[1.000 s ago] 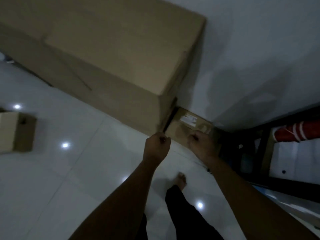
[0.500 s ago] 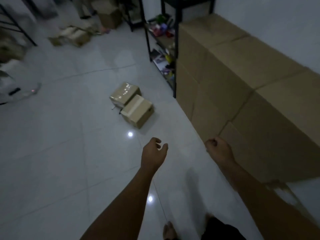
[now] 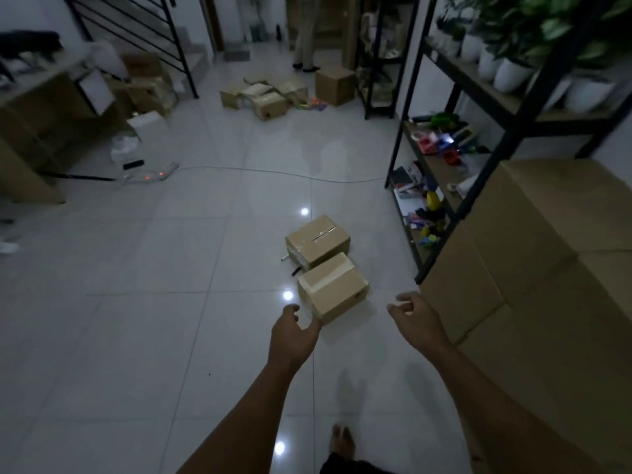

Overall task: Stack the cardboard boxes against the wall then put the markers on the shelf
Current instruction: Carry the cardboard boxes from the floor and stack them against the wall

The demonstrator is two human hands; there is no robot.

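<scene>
- Left hand [image 3: 293,336] empty, fingers loosely spread, near the closer small brown taped cardboard box [image 3: 332,289].
- Right hand [image 3: 415,319] empty, half-curled, beside the tall brown cardboard stack [image 3: 533,254].
- Second small taped cardboard box [image 3: 317,241] touching behind; bare white tiled floor [image 3: 136,302] left.

tiled floor [image 3: 136,336], two cardboard boxes [image 3: 331,290]

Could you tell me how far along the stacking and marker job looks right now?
Done: large cardboard boxes are stacked on the right. In hand: nothing; the left hand and right hand are empty, reaching toward the nearer small box. Left: that box, the taped box behind it, more boxes farther off, and the markers.
</scene>
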